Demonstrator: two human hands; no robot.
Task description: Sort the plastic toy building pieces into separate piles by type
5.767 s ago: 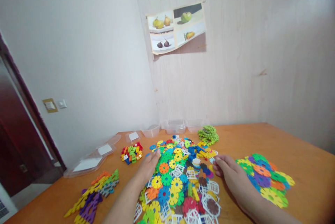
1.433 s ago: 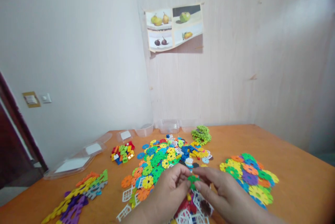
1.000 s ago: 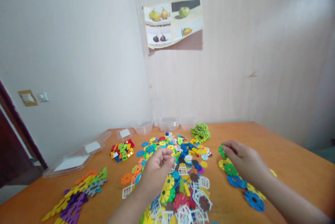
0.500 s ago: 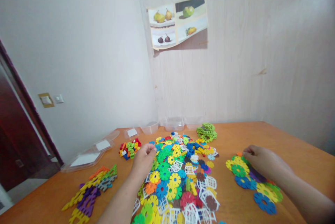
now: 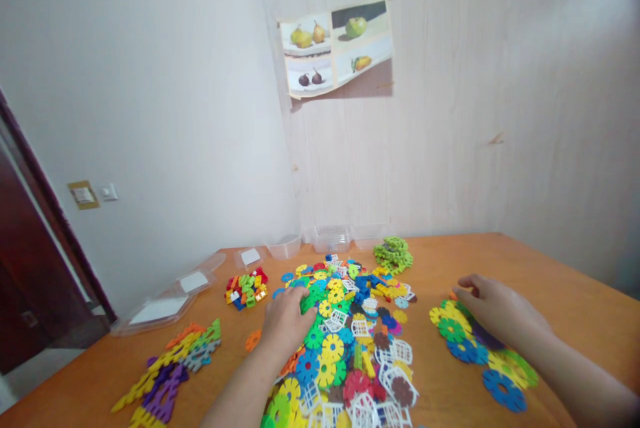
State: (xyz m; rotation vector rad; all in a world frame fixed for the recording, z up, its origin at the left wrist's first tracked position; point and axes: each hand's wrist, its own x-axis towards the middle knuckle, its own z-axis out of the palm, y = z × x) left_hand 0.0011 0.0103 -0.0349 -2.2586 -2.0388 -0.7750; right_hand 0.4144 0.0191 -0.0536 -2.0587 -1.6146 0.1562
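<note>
Snowflake discs (image 5: 345, 341) under left hand (image 5: 289, 323); right hand (image 5: 493, 311) on sorted pile (image 5: 480, 348).

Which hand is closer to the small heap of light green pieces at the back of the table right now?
Right. The right hand lies to the right of the green heap and nearer the camera; the left hand rests on the mixed pile, farther off.

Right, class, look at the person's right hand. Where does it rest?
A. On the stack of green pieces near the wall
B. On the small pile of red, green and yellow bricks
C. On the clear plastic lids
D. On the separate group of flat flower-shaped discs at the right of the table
D: the right hand lies palm down on the flower-shaped discs set apart at the right of the orange table.
</note>
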